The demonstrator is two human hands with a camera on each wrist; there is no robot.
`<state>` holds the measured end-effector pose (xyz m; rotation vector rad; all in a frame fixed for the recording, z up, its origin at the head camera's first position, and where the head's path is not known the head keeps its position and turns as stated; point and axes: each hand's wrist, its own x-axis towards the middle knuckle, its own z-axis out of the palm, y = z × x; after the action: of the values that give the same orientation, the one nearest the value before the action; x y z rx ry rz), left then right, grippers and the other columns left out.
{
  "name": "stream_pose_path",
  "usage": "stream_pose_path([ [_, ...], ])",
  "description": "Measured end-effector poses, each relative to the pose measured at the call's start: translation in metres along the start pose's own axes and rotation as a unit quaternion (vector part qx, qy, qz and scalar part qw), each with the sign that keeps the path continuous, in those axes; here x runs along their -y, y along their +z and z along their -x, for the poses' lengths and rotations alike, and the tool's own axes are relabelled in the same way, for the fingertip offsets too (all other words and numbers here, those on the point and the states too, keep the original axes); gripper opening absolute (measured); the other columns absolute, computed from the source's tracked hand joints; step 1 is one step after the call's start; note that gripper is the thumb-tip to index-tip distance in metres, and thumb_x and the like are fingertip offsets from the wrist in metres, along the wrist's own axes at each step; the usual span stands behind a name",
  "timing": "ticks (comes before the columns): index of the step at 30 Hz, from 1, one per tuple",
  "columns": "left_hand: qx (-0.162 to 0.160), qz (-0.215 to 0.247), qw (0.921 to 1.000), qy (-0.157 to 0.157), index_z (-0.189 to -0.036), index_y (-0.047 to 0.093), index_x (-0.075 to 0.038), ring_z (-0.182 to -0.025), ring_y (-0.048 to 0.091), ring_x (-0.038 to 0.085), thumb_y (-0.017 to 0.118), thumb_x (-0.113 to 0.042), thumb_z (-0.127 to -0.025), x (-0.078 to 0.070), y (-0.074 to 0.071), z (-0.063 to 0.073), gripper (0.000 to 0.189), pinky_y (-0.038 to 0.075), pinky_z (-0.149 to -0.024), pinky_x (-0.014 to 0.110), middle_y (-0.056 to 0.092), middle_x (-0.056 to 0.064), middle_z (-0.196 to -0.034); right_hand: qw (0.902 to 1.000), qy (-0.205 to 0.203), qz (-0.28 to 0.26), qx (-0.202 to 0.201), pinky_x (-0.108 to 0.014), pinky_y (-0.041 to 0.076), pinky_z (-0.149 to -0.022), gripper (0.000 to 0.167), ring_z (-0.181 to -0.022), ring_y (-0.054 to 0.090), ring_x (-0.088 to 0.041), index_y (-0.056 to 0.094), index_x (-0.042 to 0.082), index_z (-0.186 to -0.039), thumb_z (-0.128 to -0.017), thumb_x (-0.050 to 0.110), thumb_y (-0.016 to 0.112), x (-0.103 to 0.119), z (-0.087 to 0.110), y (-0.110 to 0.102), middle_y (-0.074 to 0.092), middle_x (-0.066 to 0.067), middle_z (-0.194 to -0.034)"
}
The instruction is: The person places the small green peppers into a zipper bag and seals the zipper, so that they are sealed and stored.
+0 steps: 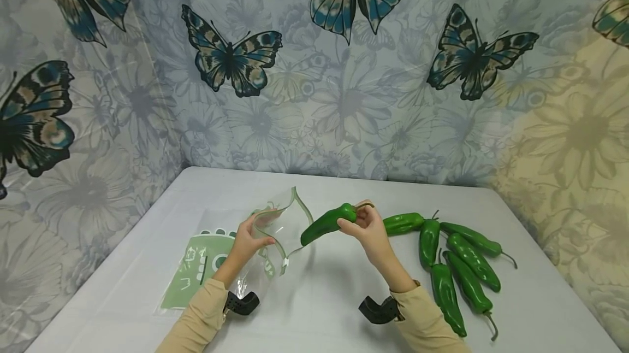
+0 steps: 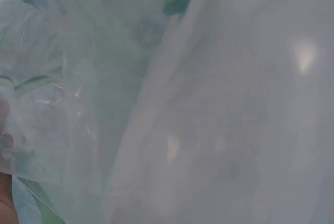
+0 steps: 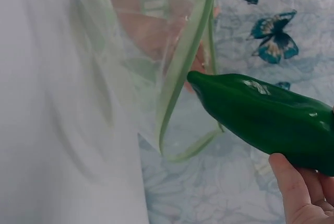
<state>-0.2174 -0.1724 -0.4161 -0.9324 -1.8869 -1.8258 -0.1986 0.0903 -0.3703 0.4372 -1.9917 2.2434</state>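
My left hand (image 1: 250, 238) grips the edge of a clear zip bag (image 1: 287, 222), its green-rimmed mouth spread wide above the table. In my right hand (image 1: 368, 233) is a green pepper (image 1: 326, 225), pinched near its stem end, with the stem by the fingertips. The pepper's tip points left and down at the bag's mouth. From the right wrist view, that tip overlaps the bag's green zip strip (image 3: 180, 70), and the thumb (image 3: 289, 182) presses the pepper's side. Clear film (image 2: 219, 119) fills most of the left wrist view, hiding much of the hand.
Several more green peppers (image 1: 472, 260) lie in a loose cluster on the white table (image 1: 334, 315), right of my right hand. Flat bags with a green print (image 1: 196, 265) lie under and beside my left forearm. A butterfly-patterned curtain (image 1: 344, 112) hangs behind the table.
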Motion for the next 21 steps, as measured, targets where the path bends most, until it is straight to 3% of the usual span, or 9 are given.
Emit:
stream_pose_path([
  [8,-0.002,0.01,0.9998,0.014,-0.109,0.042,0.026,-0.109,0.048,0.01,0.07,-0.038,-0.068,0.001,-0.001,-0.001,0.081,0.03,-0.097,0.021,0.046,0.04,-0.106,0.9988,0.014,0.038,0.029,-0.027,0.049,-0.069,0.029,-0.081,0.056,-0.015,0.042,-0.004,-0.096,-0.078,-0.003,0.065,-0.001,0.001,0.012,0.052,-0.011,-0.09],
  [12,0.006,0.013,0.9998,0.016,-0.11,0.041,0.026,-0.108,0.048,0.01,0.07,-0.036,-0.069,0.004,-0.003,0.0,0.08,0.029,-0.097,0.021,0.047,0.039,-0.106,0.9985,0.023,0.043,0.024,-0.026,0.049,-0.07,0.029,-0.081,0.058,-0.015,0.045,-0.005,-0.097,-0.078,-0.003,0.066,-0.004,0.002,0.015,0.056,-0.011,-0.09],
  [21,0.025,0.042,0.9986,0.018,-0.115,0.042,0.021,-0.111,0.048,0.013,0.073,-0.031,-0.068,0.028,-0.007,0.003,0.077,0.029,-0.098,0.025,0.052,0.031,-0.111,0.9974,0.016,0.057,0.04,-0.03,0.05,-0.074,0.03,-0.083,0.06,-0.018,0.052,-0.005,-0.101,-0.077,0.002,0.069,-0.013,0.004,0.018,0.06,-0.011,-0.094],
])
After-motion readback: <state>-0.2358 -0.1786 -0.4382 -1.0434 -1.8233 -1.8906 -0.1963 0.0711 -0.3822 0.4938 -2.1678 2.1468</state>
